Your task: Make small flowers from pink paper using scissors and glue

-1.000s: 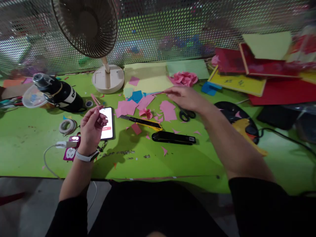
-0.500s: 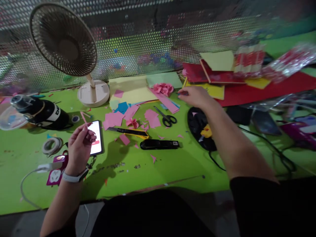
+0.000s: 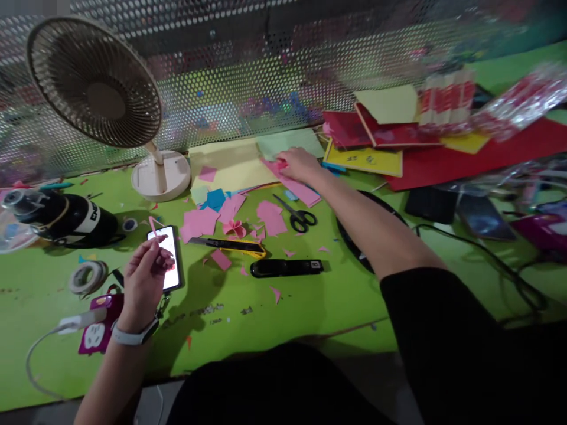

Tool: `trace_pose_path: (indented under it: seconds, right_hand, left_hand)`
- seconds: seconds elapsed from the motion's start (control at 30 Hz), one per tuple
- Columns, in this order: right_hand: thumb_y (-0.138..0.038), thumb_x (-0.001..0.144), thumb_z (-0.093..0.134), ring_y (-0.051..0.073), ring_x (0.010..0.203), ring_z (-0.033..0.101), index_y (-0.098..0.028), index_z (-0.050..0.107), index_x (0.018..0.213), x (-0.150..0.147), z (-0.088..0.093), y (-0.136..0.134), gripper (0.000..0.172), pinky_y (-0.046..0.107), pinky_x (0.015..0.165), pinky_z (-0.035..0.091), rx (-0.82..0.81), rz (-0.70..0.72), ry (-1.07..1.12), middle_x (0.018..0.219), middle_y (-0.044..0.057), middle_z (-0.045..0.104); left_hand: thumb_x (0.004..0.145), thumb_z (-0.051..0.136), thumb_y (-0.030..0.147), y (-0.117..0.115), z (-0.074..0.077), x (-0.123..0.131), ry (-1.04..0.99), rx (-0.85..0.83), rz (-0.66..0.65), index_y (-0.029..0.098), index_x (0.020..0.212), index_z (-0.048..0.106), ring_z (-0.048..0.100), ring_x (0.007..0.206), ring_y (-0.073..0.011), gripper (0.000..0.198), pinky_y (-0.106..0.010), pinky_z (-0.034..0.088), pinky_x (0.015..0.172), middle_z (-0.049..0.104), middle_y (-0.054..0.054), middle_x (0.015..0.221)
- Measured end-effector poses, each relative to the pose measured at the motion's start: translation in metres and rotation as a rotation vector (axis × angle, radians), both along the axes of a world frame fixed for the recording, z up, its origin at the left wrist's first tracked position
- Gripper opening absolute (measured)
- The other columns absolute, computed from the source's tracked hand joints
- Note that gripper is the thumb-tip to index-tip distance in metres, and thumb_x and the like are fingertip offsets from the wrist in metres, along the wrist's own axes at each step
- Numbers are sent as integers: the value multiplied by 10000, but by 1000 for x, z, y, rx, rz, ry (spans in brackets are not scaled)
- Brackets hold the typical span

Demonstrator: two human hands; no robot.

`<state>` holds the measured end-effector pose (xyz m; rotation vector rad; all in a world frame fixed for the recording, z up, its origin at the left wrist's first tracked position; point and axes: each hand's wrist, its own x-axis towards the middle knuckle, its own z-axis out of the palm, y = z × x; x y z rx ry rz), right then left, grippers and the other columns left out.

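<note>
Near the far edge of the table, the right hand hides part of a long pink strip; its grip cannot be told. The left hand hides the lower end of a pinched pink sliver and part of a phone, its screen text illegible. The right arm covers much of a round black object. Toward the left edge, a bottle hides part of a tub that runs out of view.

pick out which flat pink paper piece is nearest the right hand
The long pink paper strip, by the right hand; the other flat pink pieces are shorter and lie farther away.
</note>
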<state>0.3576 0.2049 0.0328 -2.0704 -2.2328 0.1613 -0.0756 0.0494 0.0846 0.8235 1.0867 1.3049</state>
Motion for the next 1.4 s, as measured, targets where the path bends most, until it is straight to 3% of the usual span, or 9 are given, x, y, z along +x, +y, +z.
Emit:
trace_pose_path:
  seconds: [0.1, 0.17, 0.27, 0.37, 0.5, 0.63, 0.77, 1.0, 1.4]
  right_hand:
    - [-288, 882, 524, 350, 1070, 574, -183, 664, 1236, 5, 5, -14, 395, 454, 889, 460, 33, -126, -9, 1182, 180, 654]
    - [-323, 881, 538, 371, 1104, 558, -184, 690, 1199, 10, 12, -26, 379, 472, 897, 456, 42, -158, -7, 1195, 185, 655]
    - [-388, 902, 521, 392, 1192, 508, -169, 699, 1175, 6, 22, -45, 393, 493, 947, 434, 114, -155, -2, 1227, 198, 640]
    - [-413, 893, 523, 366, 1072, 597, -166, 719, 1118, -12, 26, -54, 387, 460, 881, 466, 35, -129, -37, 1125, 183, 692]
    - [-459, 810, 631, 351, 1008, 641, -186, 723, 1122, -30, 22, -49, 424, 419, 808, 482, -42, -112, -114, 1129, 165, 713]
    - [-478, 798, 636, 333, 1013, 653, -192, 717, 1139, -25, 23, -45, 452, 393, 790, 487, -85, -104, -63, 1151, 142, 723]
    - [-393, 819, 586, 328, 1037, 655, -171, 695, 1148, -13, 27, -63, 412, 399, 800, 496, -22, -85, -8, 1184, 144, 713]
    - [-310, 731, 654, 352, 1097, 626, -159, 512, 1374, -4, 16, -97, 676, 435, 811, 516, -149, -5, -70, 1352, 199, 603]
    - [-213, 751, 631, 326, 961, 666, -114, 509, 1275, -2, 7, -98, 547, 368, 701, 501, -97, -49, -90, 1256, 217, 632]
  left_hand:
    - [732, 814, 267, 0, -1, 0, 9, -2, -3, 137, 929, 746, 608, 573, -79, 245, -153, 505, 534, 642, -1, 647]
    - [723, 820, 263, -1, -2, 0, 9, 10, 3, 134, 922, 744, 610, 578, -80, 249, -155, 504, 531, 655, -7, 672]
    - [735, 812, 257, -2, -3, 1, 13, 18, -11, 137, 928, 742, 615, 588, -81, 238, -160, 507, 543, 674, -20, 710]
    - [758, 790, 258, -3, -2, 3, 24, 8, -24, 138, 939, 737, 615, 585, -84, 223, -164, 510, 553, 658, -14, 671]
    - [752, 789, 260, -3, -1, 5, 30, 1, -23, 138, 926, 735, 616, 584, -90, 219, -168, 513, 549, 644, -8, 645]
    - [745, 796, 274, -3, -1, 5, 44, -2, -24, 144, 921, 740, 608, 568, -88, 226, -169, 510, 542, 642, -9, 640]
    - [752, 789, 270, -3, -3, 5, 46, -15, -40, 178, 899, 748, 601, 561, -89, 179, -174, 513, 537, 647, -4, 643]
    - [744, 787, 236, -3, -7, 5, 15, -22, -63, 175, 880, 758, 611, 578, -92, 152, -171, 521, 543, 694, -35, 722]
    - [768, 781, 255, -2, -9, 3, 33, -28, -67, 159, 922, 745, 596, 569, -88, 186, -171, 518, 545, 646, -12, 659]
